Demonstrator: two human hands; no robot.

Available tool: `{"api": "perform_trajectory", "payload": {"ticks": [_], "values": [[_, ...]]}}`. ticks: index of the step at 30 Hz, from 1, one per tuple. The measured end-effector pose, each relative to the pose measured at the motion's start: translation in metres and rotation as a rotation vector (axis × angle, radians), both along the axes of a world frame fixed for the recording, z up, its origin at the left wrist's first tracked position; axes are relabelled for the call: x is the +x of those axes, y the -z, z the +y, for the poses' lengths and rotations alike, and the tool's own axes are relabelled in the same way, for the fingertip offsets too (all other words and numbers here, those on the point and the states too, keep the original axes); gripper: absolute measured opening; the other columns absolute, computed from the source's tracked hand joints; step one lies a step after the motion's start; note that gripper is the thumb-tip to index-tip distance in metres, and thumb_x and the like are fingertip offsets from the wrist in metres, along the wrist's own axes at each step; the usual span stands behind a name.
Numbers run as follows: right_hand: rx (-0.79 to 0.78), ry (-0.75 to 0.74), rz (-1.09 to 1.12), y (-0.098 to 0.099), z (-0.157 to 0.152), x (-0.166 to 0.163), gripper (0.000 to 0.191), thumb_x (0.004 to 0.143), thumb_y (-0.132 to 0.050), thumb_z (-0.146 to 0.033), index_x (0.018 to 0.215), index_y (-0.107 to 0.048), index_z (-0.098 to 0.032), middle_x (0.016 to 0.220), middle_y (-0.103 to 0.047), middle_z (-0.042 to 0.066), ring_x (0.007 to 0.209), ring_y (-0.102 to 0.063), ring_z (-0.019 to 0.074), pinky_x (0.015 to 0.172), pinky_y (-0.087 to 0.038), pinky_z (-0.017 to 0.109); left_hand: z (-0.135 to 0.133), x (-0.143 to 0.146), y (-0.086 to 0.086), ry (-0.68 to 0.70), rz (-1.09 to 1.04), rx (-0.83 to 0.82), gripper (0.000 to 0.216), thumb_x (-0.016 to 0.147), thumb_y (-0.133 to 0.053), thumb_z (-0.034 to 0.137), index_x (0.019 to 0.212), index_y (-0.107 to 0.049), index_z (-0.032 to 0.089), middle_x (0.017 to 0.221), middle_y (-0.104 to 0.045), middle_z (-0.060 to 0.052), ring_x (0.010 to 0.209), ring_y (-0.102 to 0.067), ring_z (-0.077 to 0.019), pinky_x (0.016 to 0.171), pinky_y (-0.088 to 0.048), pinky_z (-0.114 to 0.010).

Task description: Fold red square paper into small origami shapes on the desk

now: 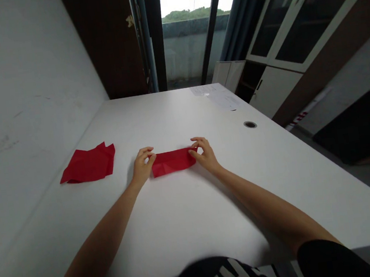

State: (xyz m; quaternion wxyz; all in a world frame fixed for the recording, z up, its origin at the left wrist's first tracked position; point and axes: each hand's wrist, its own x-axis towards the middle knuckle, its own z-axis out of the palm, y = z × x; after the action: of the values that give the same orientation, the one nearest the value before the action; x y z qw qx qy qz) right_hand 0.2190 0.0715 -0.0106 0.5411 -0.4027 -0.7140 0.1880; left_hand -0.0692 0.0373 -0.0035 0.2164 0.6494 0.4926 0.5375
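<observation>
- The red paper sheet [171,161] lies in the middle of the white surface [195,219], already folded into a narrow, creased band. The folding looks partway done, with no finished shape yet.
- The left hand [142,164] pinches its left end and the right hand [204,153] its right end. Each grip is closed on the paper, and both forearms stretch forward.
- A pile of red sheets [89,165] lies well apart, to the left.

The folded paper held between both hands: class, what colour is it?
Plain red; the folded paper shows best in the head view.
</observation>
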Motion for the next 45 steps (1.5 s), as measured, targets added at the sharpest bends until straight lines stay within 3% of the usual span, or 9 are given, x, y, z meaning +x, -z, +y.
{"api": "perform_trajectory", "payload": {"ticks": [8, 14, 18, 22, 25, 29, 32, 36, 45], "values": [[-0.420, -0.191, 0.335, 0.011, -0.004, -0.014, 0.033, 0.085, -0.070, -0.051, 0.086, -0.052, -0.024, 0.068, -0.055, -0.005, 0.060, -0.048, 0.0134, 0.056, -0.039, 0.025, 0.001, 0.007, 0.005, -0.106, -0.096, -0.153, 0.025, 0.097, -0.051, 0.040, 0.083, -0.059, 0.020, 0.074, -0.056, 0.003, 0.072, -0.052, -0.0142, 0.069, -0.041, -0.025], [-0.662, -0.369, 0.543, 0.011, -0.011, -0.023, 0.042, 0.074, -0.081, -0.047, 0.099, -0.057, -0.024, 0.078, -0.065, -0.004, 0.065, -0.056, 0.0131, 0.060, -0.043, 0.025, 0.000, 0.008, 0.007, -0.205, -0.073, -0.133, 0.023, 0.097, -0.050, 0.038, 0.085, -0.060, 0.021, 0.077, -0.059, 0.001, 0.075, -0.055, -0.0160, 0.070, -0.042, -0.026], [-0.705, -0.333, 0.574, 0.012, -0.011, -0.025, 0.035, 0.069, -0.084, -0.042, 0.082, -0.059, -0.020, 0.071, -0.062, -0.004, 0.063, -0.053, 0.0118, 0.060, -0.041, 0.024, 0.001, 0.009, 0.007, -0.149, -0.215, -0.169, 0.021, 0.094, -0.056, 0.042, 0.092, -0.060, 0.021, 0.078, -0.059, 0.000, 0.074, -0.058, -0.0158, 0.067, -0.046, -0.026], [-0.635, -0.253, 0.579, 0.008, -0.011, -0.022, 0.033, 0.073, -0.080, -0.044, 0.081, -0.057, -0.021, 0.072, -0.061, -0.004, 0.063, -0.053, 0.0128, 0.059, -0.041, 0.025, 0.000, 0.014, 0.010, 0.129, -0.483, -0.301, 0.046, 0.085, -0.069, 0.038, 0.125, -0.050, 0.025, 0.089, -0.066, 0.000, 0.072, -0.064, -0.0155, 0.069, -0.054, -0.030], [-0.489, -0.187, 0.485, 0.001, -0.015, -0.020, 0.028, 0.081, -0.075, -0.044, 0.082, -0.057, -0.022, 0.074, -0.062, -0.003, 0.067, -0.055, 0.0147, 0.062, -0.045, 0.028, 0.003, 0.013, 0.014, 0.221, -0.444, -0.330, 0.045, 0.078, -0.074, 0.028, 0.118, -0.056, 0.023, 0.093, -0.068, -0.001, 0.079, -0.067, -0.0176, 0.078, -0.056, -0.035], [-0.108, -0.205, 0.070, -0.008, -0.025, -0.016, 0.012, 0.091, -0.064, -0.035, 0.093, -0.065, -0.023, 0.095, -0.072, 0.005, 0.088, -0.064, 0.0205, 0.081, -0.052, 0.038, 0.006, 0.001, 0.013, 0.130, -0.072, -0.101, 0.009, 0.076, -0.064, 0.013, 0.081, -0.064, 0.020, 0.105, -0.070, -0.006, 0.105, -0.065, -0.0231, 0.102, -0.049, -0.045], [0.113, -0.376, -0.304, -0.010, -0.028, -0.016, 0.014, 0.096, -0.057, -0.027, 0.102, -0.069, -0.026, 0.119, -0.072, 0.007, 0.118, -0.062, 0.0242, 0.104, -0.048, 0.047, 0.004, -0.008, 0.008, 0.035, 0.260, 0.030, 0.035, 0.072, -0.053, -0.001, 0.090, -0.071, 0.023, 0.130, -0.065, -0.006, 0.128, -0.054, -0.0258, 0.114, -0.038, -0.051], [0.162, -0.486, -0.603, -0.002, -0.023, -0.016, 0.023, 0.097, -0.054, -0.022, 0.113, -0.069, -0.026, 0.130, -0.069, 0.007, 0.130, -0.058, 0.0237, 0.111, -0.046, 0.048, -0.002, -0.012, 0.004, -0.027, 0.503, 0.061, 0.064, 0.064, -0.043, -0.009, 0.108, -0.073, 0.028, 0.143, -0.059, -0.002, 0.142, -0.042, -0.0256, 0.119, -0.031, -0.056], [0.177, -0.544, -0.722, 0.007, -0.019, -0.013, 0.021, 0.086, -0.060, -0.013, 0.104, -0.067, -0.022, 0.143, -0.061, 0.007, 0.145, -0.043, 0.0265, 0.117, -0.041, 0.051, 0.004, -0.019, 0.011, 0.039, 0.521, 0.008, 0.053, 0.070, -0.042, -0.006, 0.094, -0.076, 0.027, 0.128, -0.071, -0.001, 0.130, -0.055, -0.0243, 0.117, -0.034, -0.054]]}}
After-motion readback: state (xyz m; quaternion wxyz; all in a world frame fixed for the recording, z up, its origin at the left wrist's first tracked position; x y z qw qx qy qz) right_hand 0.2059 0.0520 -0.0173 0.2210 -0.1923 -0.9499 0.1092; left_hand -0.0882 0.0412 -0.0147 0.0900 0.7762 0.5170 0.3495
